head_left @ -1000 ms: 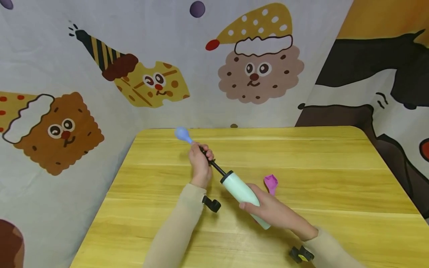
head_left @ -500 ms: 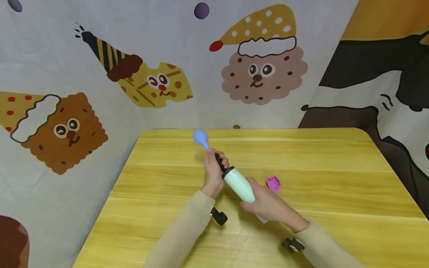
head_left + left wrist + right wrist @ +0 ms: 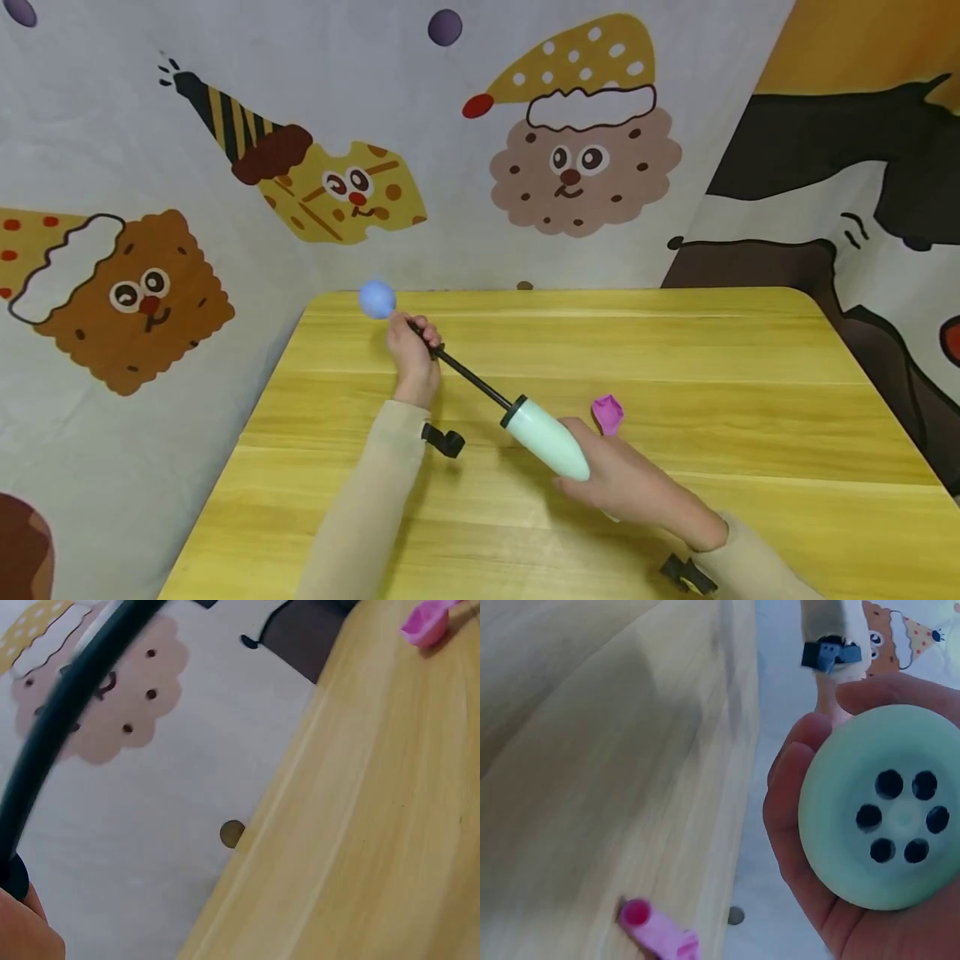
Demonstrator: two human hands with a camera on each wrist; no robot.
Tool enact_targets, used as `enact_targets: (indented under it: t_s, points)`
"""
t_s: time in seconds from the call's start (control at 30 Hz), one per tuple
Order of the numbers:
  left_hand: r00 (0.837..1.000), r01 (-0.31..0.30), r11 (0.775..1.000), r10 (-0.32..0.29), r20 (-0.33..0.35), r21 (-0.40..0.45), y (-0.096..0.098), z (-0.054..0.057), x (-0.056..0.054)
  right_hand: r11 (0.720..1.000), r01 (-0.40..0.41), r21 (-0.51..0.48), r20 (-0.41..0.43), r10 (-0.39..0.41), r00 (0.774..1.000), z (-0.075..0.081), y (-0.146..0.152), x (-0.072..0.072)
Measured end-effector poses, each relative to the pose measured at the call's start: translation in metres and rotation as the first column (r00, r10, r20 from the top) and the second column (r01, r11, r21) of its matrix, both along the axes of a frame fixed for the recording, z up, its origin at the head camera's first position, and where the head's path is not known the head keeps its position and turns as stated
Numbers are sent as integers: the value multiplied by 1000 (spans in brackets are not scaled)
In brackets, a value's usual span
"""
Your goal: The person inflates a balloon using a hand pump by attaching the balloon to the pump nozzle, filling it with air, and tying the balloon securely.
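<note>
A mint-green hand balloon pump [image 3: 546, 437] with a black rod [image 3: 474, 377] slants across the table's middle. My right hand [image 3: 626, 479] grips its green barrel; the right wrist view shows fingers curled around the barrel's holed end [image 3: 885, 817]. My left hand [image 3: 412, 354] holds the black nozzle end, with the neck of a small, partly inflated blue balloon [image 3: 377, 299] at its fingertips. The rod stands pulled far out of the barrel. In the left wrist view only part of the left hand [image 3: 26, 930] shows beside the dark rod [image 3: 64, 720].
A flat pink balloon [image 3: 608, 413] lies on the wooden table [image 3: 712, 375], just beyond the right hand. Behind the table hangs a cloth [image 3: 450, 208] printed with cartoon food. Black camera mounts [image 3: 444, 440] sit at the wrists.
The hands came together, sliding the rod into the barrel, then drew apart, pulling it out further than before. The left hand is now further left, and the blue balloon looks slightly rounder.
</note>
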State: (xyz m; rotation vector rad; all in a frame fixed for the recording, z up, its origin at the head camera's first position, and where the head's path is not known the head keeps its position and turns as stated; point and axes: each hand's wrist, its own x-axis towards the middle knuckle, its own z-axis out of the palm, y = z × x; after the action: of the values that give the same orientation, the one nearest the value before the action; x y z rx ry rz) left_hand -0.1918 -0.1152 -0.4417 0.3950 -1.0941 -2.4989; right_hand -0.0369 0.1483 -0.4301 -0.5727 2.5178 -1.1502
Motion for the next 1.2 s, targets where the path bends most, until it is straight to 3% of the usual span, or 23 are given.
enact_targets:
  t_s: [0.1,0.27,0.47,0.6,0.8,1.07,1.2]
  points:
    - [999,32,999,-32,2,-5,2,-4,8,999,-23,23,-36,24,999,-3,0,-1]
    - [996,90,996,-90,-6,-19,22,-11,20,999,-18,30,-38,19,999,-7,-11,-9]
    - [987,152,988,-152,57,5,47,-16,39,999,-6,38,-54,8,998,-5,-25,-21]
    - [979,195,980,-193,61,-29,56,-16,46,1000,11,21,-51,-10,999,-5,-30,-25]
    - [985,175,976,-173,30,-129,45,-14,35,998,51,-30,33,-50,998,-9,-35,-20]
    - [1000,-5,1000,5,8,-20,2,-8,10,999,21,38,-20,-20,1000,-11,-11,-3]
    - [1000,1,1000,-1,8,-10,-1,-8,13,998,6,61,-36,-4,999,-12,-2,1]
